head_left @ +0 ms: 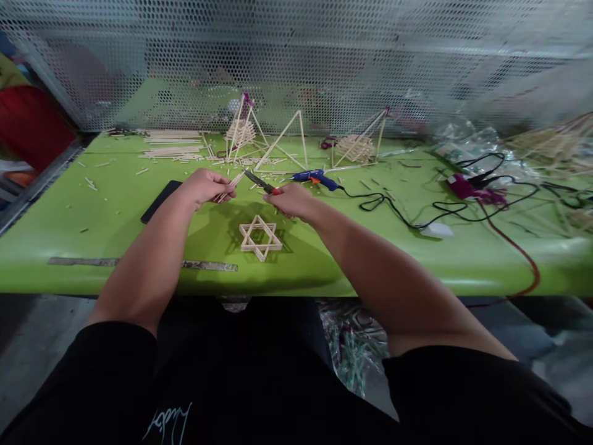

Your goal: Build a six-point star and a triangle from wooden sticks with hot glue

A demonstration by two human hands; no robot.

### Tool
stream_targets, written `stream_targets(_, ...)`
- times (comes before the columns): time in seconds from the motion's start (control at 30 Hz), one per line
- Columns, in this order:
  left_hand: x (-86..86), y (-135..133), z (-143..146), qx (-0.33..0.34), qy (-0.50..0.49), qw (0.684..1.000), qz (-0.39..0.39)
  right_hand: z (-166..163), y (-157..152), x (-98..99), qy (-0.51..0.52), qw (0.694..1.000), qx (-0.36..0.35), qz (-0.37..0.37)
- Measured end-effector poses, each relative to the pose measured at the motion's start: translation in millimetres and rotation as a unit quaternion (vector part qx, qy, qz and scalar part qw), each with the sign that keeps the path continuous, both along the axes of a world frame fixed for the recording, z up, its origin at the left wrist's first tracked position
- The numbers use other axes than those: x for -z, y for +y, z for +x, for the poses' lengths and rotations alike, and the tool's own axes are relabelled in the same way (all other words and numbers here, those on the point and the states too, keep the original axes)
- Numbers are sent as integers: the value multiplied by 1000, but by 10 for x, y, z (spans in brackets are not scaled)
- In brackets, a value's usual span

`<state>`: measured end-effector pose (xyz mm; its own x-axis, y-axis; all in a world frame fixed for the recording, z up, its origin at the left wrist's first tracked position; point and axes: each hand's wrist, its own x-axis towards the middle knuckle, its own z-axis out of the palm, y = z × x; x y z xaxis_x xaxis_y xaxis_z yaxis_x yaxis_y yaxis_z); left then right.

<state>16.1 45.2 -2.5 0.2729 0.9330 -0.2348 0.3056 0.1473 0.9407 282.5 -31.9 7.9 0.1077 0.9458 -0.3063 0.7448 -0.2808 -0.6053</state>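
My left hand is closed around a few thin wooden sticks, whose ends point up and to the right. In my right hand is a pair of scissors with dark blades and an orange-red handle. The blade tips are close to the stick ends; I cannot tell whether they touch. Below and between my hands, a six-pointed star of layered sticks lies on the green table. A blue glue gun rests just beyond my right hand.
Behind stand stick frames and woven stick balls, near a pile of loose sticks. A dark phone lies under my left forearm, a metal ruler along the front. Cords and a purple power strip occupy the right.
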Motion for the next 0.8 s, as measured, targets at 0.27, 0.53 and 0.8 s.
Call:
stream_targets(0.27,89,76,4,-7,9,1000,-15,-38,40,7,-34,999,-8,-39)
stream_targets(0.53,56,58,-98,26,-60,998,1,111,113,-88,-92,995,-35,-25)
stream_targets(0.8,149,-49,-68,66,-151,984,74,152,62,95,-191,977,-36,86)
